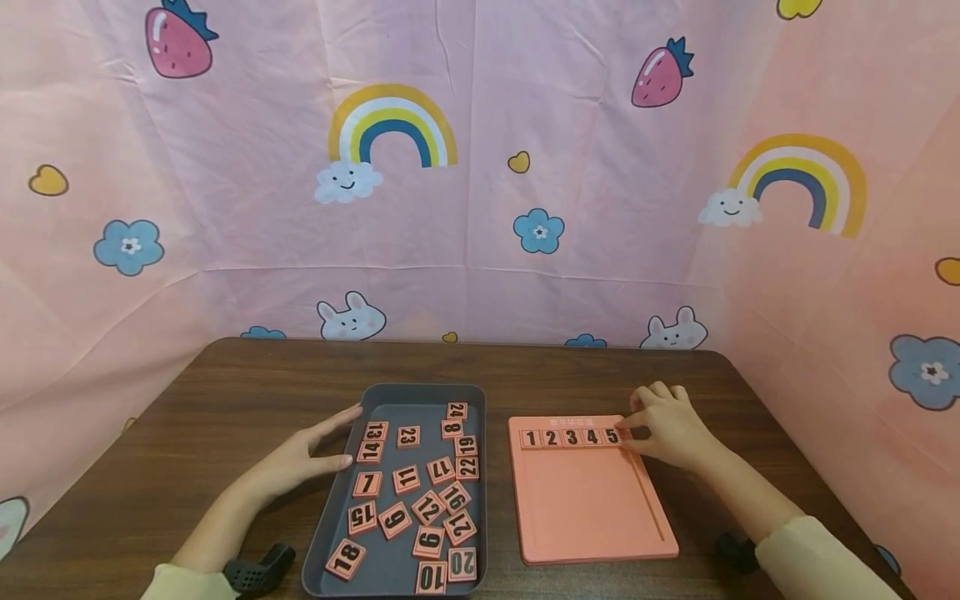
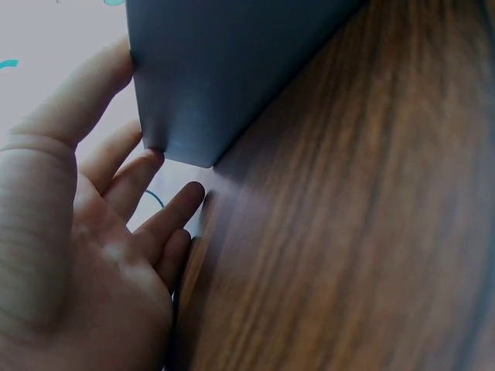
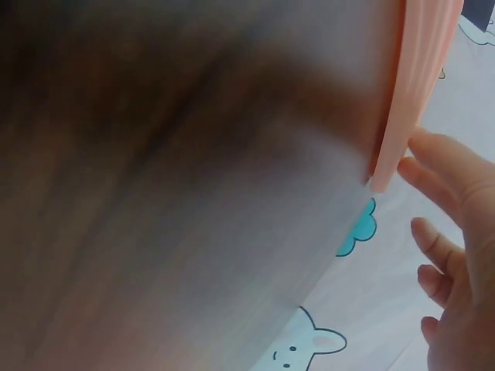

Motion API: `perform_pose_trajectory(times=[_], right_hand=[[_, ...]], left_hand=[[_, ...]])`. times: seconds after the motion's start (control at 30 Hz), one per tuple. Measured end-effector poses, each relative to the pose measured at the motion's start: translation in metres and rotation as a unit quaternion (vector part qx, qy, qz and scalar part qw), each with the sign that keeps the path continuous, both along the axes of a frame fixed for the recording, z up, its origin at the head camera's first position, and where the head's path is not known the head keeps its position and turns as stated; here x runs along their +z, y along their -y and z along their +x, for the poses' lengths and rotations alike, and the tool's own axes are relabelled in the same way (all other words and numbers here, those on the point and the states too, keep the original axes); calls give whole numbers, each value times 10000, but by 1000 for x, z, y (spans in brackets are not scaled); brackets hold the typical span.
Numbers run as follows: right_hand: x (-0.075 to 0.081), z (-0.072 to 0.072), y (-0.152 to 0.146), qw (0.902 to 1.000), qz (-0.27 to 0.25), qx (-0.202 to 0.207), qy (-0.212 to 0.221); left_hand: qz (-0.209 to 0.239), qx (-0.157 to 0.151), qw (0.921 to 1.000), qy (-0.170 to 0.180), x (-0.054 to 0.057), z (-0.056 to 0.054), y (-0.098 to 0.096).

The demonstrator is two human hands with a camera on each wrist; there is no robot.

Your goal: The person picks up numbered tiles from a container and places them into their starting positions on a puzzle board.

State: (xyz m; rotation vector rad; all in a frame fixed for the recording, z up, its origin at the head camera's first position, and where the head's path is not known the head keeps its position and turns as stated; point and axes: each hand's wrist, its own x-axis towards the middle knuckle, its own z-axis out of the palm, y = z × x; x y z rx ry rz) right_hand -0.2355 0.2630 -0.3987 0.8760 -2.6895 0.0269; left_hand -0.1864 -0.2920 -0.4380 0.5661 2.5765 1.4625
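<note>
Bd (image 1: 588, 500) w/ 5 tiles (image 1: 572, 437), tray (image 1: 412, 408) w/ 19

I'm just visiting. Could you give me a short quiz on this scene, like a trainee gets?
1. Multiple choice: which numbered tile on the pink board is nearest the right grip? A) 1 B) 3 C) 5
2. Open: which numbered tile lies nearest the far right corner of the gray tray?
3. True or false: the left grip touches the pink board.

Key: 1. C, the 5 tile. 2. The 24 tile. 3. False; it touches the gray tray.
</note>
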Motion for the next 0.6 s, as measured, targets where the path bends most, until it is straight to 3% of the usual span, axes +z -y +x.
perform_pose_trajectory(times=[0.3,0.6], right_hand=[[6,10,8,9997,-162,-171,-70],[17,18,29,9953,-943,-4,-217]], left_hand=[[18,-24,10000,-13,0,-1,0],[10,3,10000,-27,0,-1,0]])
